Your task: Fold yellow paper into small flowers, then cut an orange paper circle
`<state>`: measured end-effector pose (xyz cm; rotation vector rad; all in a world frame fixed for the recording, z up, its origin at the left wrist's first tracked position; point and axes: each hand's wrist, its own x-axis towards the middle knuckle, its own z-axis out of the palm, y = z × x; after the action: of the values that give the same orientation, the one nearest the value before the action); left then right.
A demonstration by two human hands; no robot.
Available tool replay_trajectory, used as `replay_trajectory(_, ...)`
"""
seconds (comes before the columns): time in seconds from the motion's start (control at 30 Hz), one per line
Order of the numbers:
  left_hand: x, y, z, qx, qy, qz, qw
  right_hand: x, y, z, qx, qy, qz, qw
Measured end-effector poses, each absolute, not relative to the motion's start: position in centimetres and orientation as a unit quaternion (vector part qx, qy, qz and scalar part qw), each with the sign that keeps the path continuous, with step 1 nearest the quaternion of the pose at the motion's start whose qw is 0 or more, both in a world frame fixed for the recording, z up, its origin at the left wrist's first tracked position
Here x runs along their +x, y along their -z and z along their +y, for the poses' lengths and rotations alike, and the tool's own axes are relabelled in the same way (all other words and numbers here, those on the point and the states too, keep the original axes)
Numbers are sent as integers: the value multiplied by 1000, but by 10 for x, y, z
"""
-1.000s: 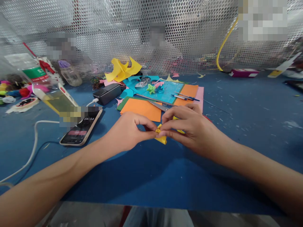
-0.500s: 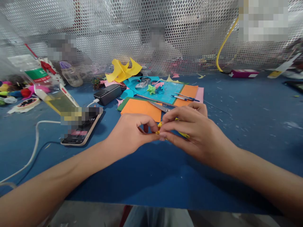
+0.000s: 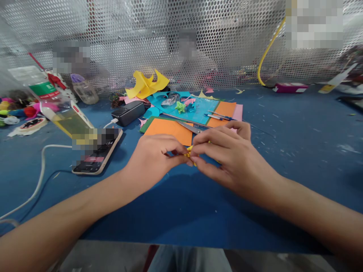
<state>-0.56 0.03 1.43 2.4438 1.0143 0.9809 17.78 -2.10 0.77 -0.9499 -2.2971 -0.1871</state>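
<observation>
A small piece of yellow paper (image 3: 189,150) is pinched between the fingertips of both hands above the blue table. My left hand (image 3: 157,156) grips its left side with thumb and forefinger. From the right, my right hand (image 3: 227,151) holds it too, its fingers covering much of the paper. Just beyond the hands lie orange paper sheets (image 3: 170,130) and scissors (image 3: 189,127), whose handles are hidden by my right hand.
A phone (image 3: 98,156) with a white cable and a black box (image 3: 129,112) are at the left. Blue paper (image 3: 202,109), pens (image 3: 218,116) and yellow cut paper (image 3: 147,85) lie further back. A clear bottle (image 3: 47,90) stands far left.
My left fingers have shifted slightly and now press closer around the yellow paper. More of the paper shows between the fingertips. My right hand has barely moved.
</observation>
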Motion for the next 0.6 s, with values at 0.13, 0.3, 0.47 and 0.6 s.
replay_trajectory(0.13,-6,-16,0,873,-343,327,114,174,-5,-24,-376,43,-864,332)
replay_trajectory(0.3,-7,-19,4,833,-366,354,218,178,-10,-21,-378,-28,-836,396)
replay_trajectory(0.47,-12,-19,14,751,-412,355,376,187,-17,-22,-330,-176,-823,428)
replay_trajectory(0.6,-13,-17,18,727,-418,351,416,181,-11,-23,-312,-186,-835,414)
